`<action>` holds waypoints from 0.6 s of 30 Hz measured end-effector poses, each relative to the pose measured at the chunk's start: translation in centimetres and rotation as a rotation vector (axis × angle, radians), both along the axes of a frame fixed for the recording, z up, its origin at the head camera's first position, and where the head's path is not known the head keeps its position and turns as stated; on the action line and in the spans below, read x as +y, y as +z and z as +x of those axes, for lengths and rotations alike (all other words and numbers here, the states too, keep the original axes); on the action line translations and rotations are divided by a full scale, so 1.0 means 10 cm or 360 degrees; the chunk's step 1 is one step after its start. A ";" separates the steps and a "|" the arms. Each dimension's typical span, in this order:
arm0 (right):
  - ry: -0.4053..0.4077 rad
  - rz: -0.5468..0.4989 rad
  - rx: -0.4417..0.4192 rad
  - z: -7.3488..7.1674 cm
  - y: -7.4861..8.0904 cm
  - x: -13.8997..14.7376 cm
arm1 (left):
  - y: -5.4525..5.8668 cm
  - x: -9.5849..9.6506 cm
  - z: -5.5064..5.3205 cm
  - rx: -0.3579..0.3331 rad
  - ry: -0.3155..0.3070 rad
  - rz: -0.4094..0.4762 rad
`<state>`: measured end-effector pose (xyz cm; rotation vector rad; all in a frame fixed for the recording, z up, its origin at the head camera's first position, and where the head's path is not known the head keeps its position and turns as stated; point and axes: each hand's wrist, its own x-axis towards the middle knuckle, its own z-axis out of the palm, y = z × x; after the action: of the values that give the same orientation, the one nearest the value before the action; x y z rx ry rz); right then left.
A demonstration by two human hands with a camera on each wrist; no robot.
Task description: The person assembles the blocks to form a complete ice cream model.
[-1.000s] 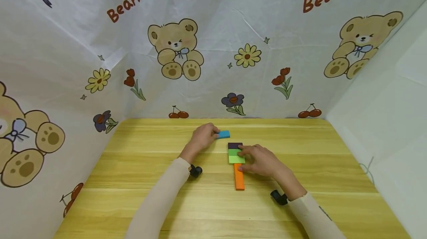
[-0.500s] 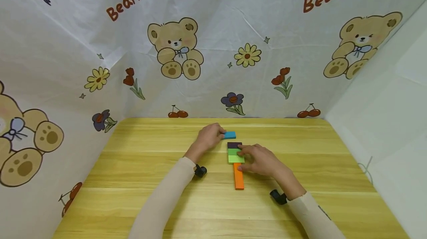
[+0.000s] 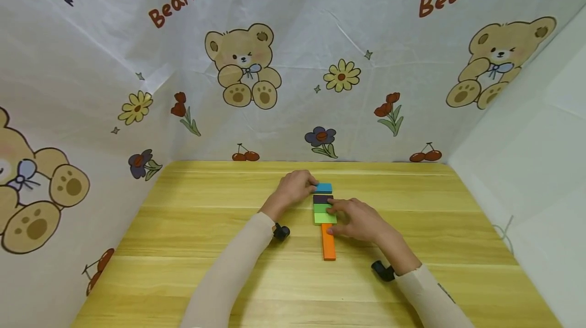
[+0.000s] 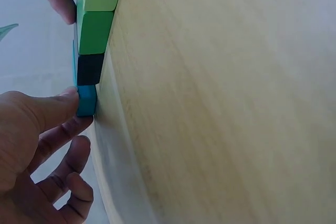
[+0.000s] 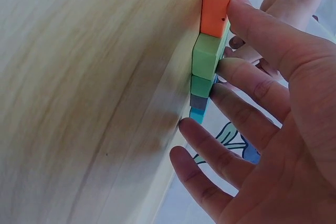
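Observation:
In the head view my left hand [image 3: 294, 188] pinches the left end of a flat blue block [image 3: 324, 187]. Just in front of that block lie a dark purple block [image 3: 322, 199], a green block [image 3: 321, 208] and a light green block [image 3: 324, 218], side by side. An orange block [image 3: 328, 245] extends toward me from the light green one. From the right, my right hand [image 3: 359, 220] touches this row with relaxed fingers, its thumb at the orange block's far end. In the left wrist view, thumb and index finger hold the blue block [image 4: 87, 101].
The blocks lie on a wooden table [image 3: 192, 246]. A white cloth [image 3: 293, 114] printed with bears and flowers hangs behind and to the left. A pale wall [image 3: 540, 165] borders the right side, with a thin cord [image 3: 505, 234] near the table's edge.
My left hand has slid the blue block to the right, so that it now lies behind the dark purple block. The right hand and the other blocks have stayed in place.

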<state>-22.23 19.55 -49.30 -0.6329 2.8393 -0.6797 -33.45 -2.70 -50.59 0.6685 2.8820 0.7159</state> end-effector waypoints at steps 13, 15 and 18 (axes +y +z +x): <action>-0.0017 0.0004 0.0006 0.01 0.02 0.02 | 0.03 -0.02 0.01 -0.0040 -0.0044 0.0014; -0.0023 0.0004 -0.0001 0.01 0.02 0.02 | 0.02 -0.03 0.02 -0.0048 -0.0050 0.0021; -0.0022 0.0005 -0.0004 0.01 0.02 0.02 | 0.01 -0.04 0.04 -0.0057 -0.0068 0.0014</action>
<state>-22.13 19.71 -49.12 -0.6120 2.8443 -0.6776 -33.07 -3.13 -50.46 0.7090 2.8248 0.7279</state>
